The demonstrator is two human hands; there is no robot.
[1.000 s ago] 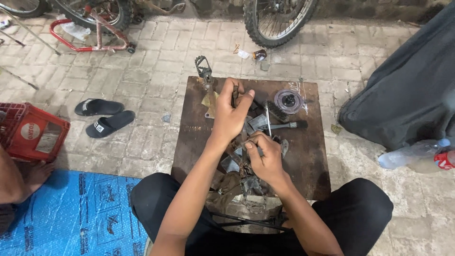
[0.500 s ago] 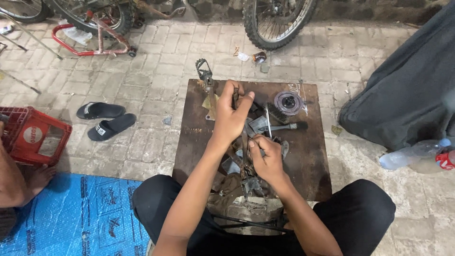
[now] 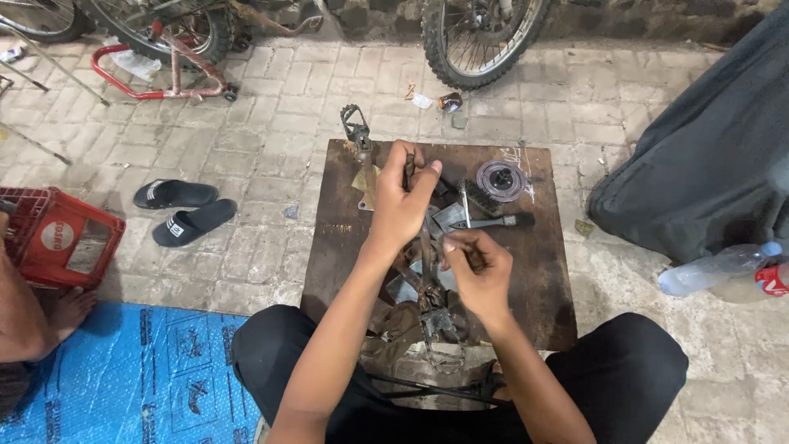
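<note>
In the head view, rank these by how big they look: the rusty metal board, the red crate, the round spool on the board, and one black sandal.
1. Rusty metal board
2. Red crate, though the frame edge cuts it off
3. Black sandal
4. Round spool

The sandal and spool lie at a similar distance, so their order looks sound.

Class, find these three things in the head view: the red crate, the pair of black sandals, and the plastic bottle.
red crate (image 3: 57, 238), head view, on its front wall.
black sandals (image 3: 195, 222), head view, on the nearer sandal's strap.
plastic bottle (image 3: 711, 269), head view, on its clear body.
</note>
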